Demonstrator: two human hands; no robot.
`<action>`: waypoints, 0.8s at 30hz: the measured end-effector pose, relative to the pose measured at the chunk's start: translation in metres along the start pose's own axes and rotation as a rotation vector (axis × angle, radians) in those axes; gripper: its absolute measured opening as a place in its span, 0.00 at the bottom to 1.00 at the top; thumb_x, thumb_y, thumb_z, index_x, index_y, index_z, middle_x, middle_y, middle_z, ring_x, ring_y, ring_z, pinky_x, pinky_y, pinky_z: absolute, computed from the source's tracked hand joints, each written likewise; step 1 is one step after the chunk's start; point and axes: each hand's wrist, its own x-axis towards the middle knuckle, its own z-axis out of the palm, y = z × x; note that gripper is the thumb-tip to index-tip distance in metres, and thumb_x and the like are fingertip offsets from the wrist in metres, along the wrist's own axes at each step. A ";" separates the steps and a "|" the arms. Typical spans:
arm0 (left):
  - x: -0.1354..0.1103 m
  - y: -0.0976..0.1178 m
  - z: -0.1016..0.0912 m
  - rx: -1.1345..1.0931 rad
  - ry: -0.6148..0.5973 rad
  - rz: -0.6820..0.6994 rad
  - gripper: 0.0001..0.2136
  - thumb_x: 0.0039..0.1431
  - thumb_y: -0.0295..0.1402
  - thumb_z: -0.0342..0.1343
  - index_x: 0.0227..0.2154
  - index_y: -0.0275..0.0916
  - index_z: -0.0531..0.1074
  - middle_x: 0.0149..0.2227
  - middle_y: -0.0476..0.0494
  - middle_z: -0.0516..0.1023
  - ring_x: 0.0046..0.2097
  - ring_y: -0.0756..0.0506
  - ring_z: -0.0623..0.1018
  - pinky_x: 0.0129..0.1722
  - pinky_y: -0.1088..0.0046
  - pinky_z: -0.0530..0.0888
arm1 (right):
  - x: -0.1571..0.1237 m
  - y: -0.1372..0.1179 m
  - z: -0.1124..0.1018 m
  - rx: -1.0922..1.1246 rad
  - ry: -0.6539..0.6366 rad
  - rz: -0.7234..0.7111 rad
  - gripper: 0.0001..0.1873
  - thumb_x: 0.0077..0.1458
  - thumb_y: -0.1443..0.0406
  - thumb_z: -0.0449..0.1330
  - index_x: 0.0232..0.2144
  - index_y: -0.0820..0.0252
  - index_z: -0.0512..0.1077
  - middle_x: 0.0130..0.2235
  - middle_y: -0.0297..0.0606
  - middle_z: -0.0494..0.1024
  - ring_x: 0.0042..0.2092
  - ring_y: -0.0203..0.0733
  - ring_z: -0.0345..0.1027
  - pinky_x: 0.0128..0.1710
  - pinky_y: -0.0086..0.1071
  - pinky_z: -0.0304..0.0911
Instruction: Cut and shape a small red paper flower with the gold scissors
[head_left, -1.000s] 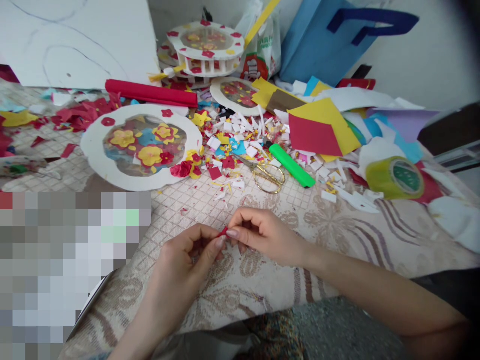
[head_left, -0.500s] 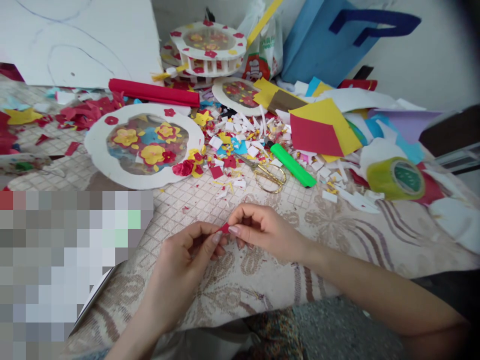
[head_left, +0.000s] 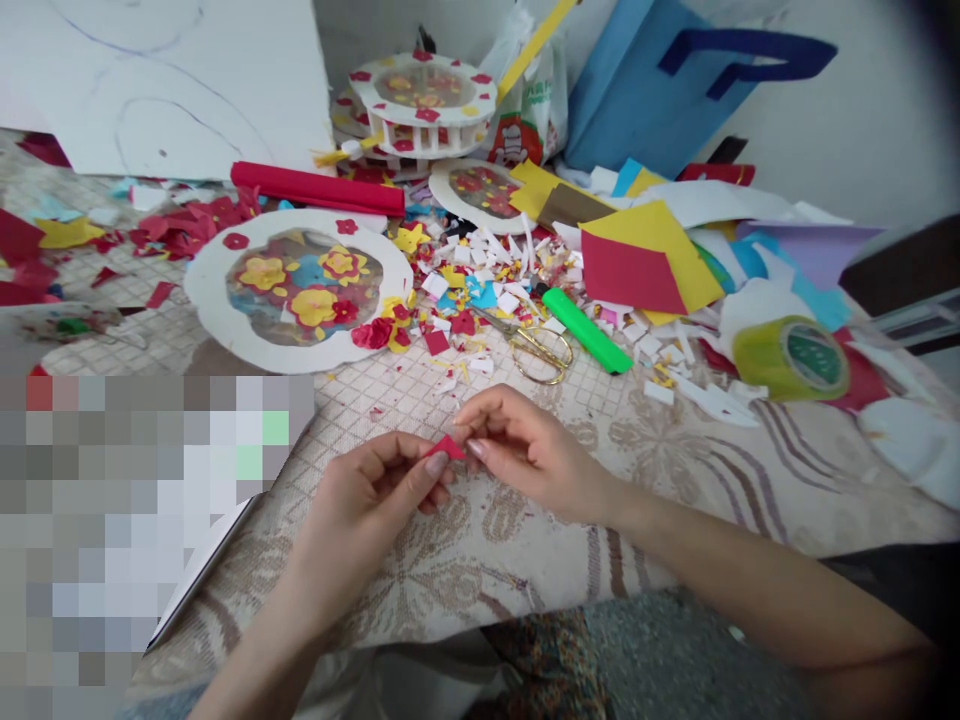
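Note:
Between thumb and forefinger, my left hand (head_left: 367,505) pinches a small folded piece of red paper (head_left: 448,447), whose pointed corners stick up and out to the right. Just beside it is my right hand (head_left: 536,455), thumb and forefinger slightly apart at the paper's right tip. Whether a fingertip brushes the paper is hard to see. Both hands are over the patterned tablecloth (head_left: 450,570). Beyond them lie gold-handled scissors (head_left: 536,352) and a green utility knife (head_left: 585,330).
A white scalloped frame (head_left: 210,330) with paper flowers lies left of the scraps (head_left: 487,270). Behind stands a round decorated lantern-like piece (head_left: 427,105). Red and yellow paper (head_left: 634,268), a tape roll (head_left: 791,355) and a blue bag (head_left: 637,90) are to the right.
The fingers of my right hand have come slightly apart and off the red paper. More of the paper shows now in my left hand. The view has shifted slightly.

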 end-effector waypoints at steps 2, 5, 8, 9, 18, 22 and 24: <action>0.001 0.000 -0.002 -0.031 -0.052 0.000 0.08 0.55 0.37 0.56 0.29 0.36 0.72 0.26 0.48 0.77 0.27 0.52 0.74 0.27 0.79 0.70 | 0.001 -0.001 -0.002 -0.149 -0.023 -0.122 0.11 0.57 0.74 0.52 0.42 0.59 0.66 0.41 0.38 0.70 0.40 0.34 0.66 0.37 0.30 0.64; 0.002 0.000 -0.004 -0.033 -0.112 0.010 0.09 0.56 0.37 0.55 0.29 0.36 0.72 0.25 0.48 0.76 0.27 0.52 0.73 0.27 0.79 0.70 | 0.003 0.000 -0.005 -0.289 -0.055 -0.269 0.08 0.58 0.73 0.53 0.39 0.60 0.68 0.39 0.39 0.72 0.42 0.37 0.66 0.41 0.33 0.64; 0.002 0.001 -0.004 -0.007 -0.118 0.010 0.09 0.56 0.37 0.54 0.29 0.36 0.72 0.24 0.48 0.75 0.27 0.52 0.73 0.27 0.78 0.70 | 0.005 0.003 -0.005 -0.311 -0.042 -0.317 0.06 0.59 0.71 0.53 0.38 0.60 0.69 0.37 0.39 0.73 0.41 0.37 0.66 0.41 0.34 0.64; 0.002 0.001 -0.003 0.001 -0.118 0.009 0.09 0.56 0.37 0.54 0.29 0.36 0.72 0.24 0.48 0.75 0.27 0.52 0.73 0.27 0.78 0.70 | 0.005 0.004 -0.005 -0.308 -0.037 -0.317 0.06 0.59 0.71 0.53 0.38 0.60 0.69 0.37 0.39 0.73 0.41 0.37 0.66 0.41 0.34 0.64; 0.000 0.001 0.003 0.088 -0.080 0.026 0.09 0.57 0.37 0.53 0.30 0.37 0.70 0.25 0.48 0.74 0.28 0.50 0.73 0.29 0.75 0.70 | 0.004 -0.002 -0.001 -0.164 0.000 -0.024 0.05 0.59 0.64 0.55 0.33 0.60 0.68 0.34 0.36 0.71 0.37 0.36 0.65 0.37 0.32 0.63; 0.000 -0.001 0.004 0.085 -0.057 0.021 0.09 0.57 0.38 0.53 0.32 0.37 0.70 0.27 0.48 0.74 0.29 0.50 0.74 0.30 0.74 0.71 | 0.004 -0.002 0.002 -0.059 0.017 0.075 0.06 0.59 0.64 0.55 0.32 0.61 0.66 0.31 0.33 0.69 0.32 0.33 0.62 0.31 0.28 0.61; -0.001 -0.001 0.004 0.091 -0.046 0.015 0.09 0.56 0.38 0.54 0.32 0.37 0.70 0.26 0.48 0.74 0.29 0.50 0.74 0.29 0.74 0.71 | 0.005 -0.002 0.004 -0.033 0.022 0.091 0.06 0.58 0.64 0.55 0.31 0.61 0.66 0.31 0.33 0.68 0.31 0.32 0.61 0.30 0.27 0.60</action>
